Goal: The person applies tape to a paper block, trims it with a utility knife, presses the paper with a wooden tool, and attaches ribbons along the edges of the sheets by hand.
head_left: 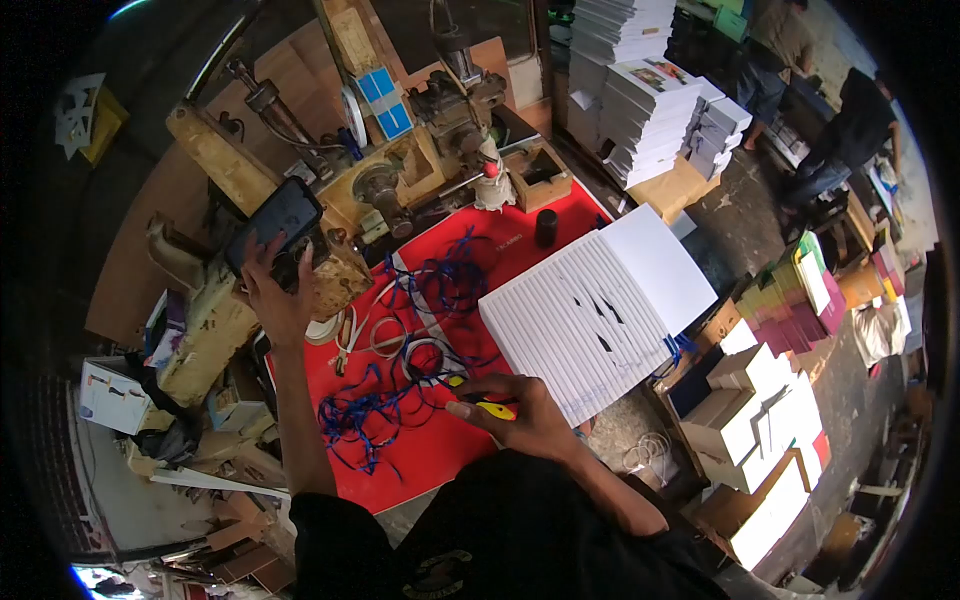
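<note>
Phone, one: left hand touches it, spread; right hand grips one yellow tool, perhaps a cutter.

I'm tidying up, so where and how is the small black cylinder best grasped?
Probably around its upper sides, from above and left: the black cylinder appears upright, bare red surface lies on its left, and the paper stack crowds its near side.

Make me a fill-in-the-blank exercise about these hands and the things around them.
The left hand is at a dark-screened ____.
The right hand holds a ____ and black tool.
Most of the tangled cords are ____.
The surface beneath the cords is mostly ____.

Missing words: phone; yellow; blue; red.
</note>
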Demonstrator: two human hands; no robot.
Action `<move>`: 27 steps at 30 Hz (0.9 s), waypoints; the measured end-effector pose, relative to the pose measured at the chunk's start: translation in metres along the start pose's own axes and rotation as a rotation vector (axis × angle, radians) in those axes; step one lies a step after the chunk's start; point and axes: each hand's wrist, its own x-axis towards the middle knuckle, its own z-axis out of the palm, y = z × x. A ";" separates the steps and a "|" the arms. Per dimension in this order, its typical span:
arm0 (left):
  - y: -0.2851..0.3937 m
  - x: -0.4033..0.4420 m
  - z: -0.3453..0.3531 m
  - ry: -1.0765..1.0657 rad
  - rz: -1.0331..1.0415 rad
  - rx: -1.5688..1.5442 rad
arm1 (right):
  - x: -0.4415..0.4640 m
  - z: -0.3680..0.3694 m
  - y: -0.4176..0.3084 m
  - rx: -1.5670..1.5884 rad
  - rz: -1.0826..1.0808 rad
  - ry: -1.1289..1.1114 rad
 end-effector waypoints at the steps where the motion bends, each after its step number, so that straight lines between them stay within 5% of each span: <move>1: 0.004 0.002 -0.003 0.001 0.002 0.000 | 0.000 0.000 0.001 0.001 -0.002 0.001; 4: 0.025 -0.006 -0.012 0.192 0.077 0.045 | -0.004 -0.003 0.006 0.166 -0.046 -0.005; 6: 0.038 -0.037 -0.025 0.090 -0.139 -0.277 | -0.013 -0.011 0.011 0.193 0.053 0.059; 8: 0.081 -0.074 -0.041 -0.262 -0.211 -0.539 | -0.022 -0.021 0.012 0.155 0.017 0.100; 10: 0.151 -0.091 -0.065 -0.750 -0.561 -1.164 | -0.030 -0.025 0.007 0.133 -0.036 0.188; 13: 0.196 -0.122 -0.064 -0.802 -0.613 -1.605 | -0.048 -0.035 -0.009 0.208 0.112 0.157; 17: 0.219 -0.109 -0.080 -0.837 -0.802 -1.461 | -0.064 -0.040 -0.006 0.208 0.053 0.150; 22: 0.245 -0.093 -0.082 -0.888 -0.685 -1.472 | -0.087 -0.063 -0.028 0.583 0.214 0.230; 27: 0.276 -0.091 -0.072 -0.943 -0.632 -1.524 | -0.106 -0.086 -0.030 0.474 0.282 0.314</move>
